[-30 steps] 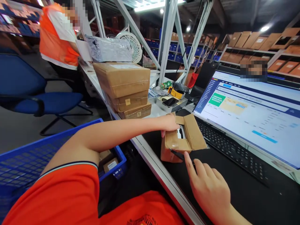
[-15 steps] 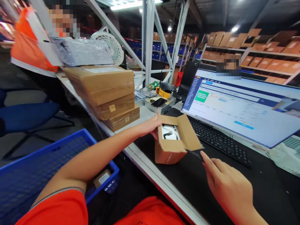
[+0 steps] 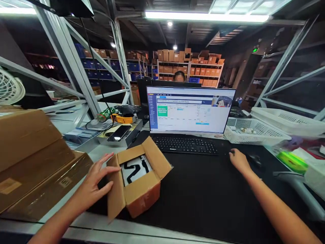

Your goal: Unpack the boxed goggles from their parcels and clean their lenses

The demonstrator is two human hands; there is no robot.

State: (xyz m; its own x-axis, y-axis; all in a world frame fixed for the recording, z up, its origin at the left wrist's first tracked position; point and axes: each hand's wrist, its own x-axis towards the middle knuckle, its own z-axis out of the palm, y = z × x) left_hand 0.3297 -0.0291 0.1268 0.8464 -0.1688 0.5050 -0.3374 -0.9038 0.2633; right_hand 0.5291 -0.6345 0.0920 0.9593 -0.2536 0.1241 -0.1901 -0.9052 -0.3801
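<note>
Little pressure seemed best from the left hand (image 3: 95, 178), its fingers spread against a flap (image 3: 116, 200) of the open carton (image 3: 146, 200) on the black desk mat (image 3: 203, 193), while the right hand (image 3: 239, 161) lay near the mouse (image 3: 255, 160), its grip impossible to tell.

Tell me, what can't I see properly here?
In the head view:
- The bare right hand: its own back hides whether it grips anything.
- The white thing with black markings: the brown cardboard box hides its sides and bottom.
- The round white slatted fan: cut off by the left edge.
- The black-framed flat monitor: most writing is too small.
</note>
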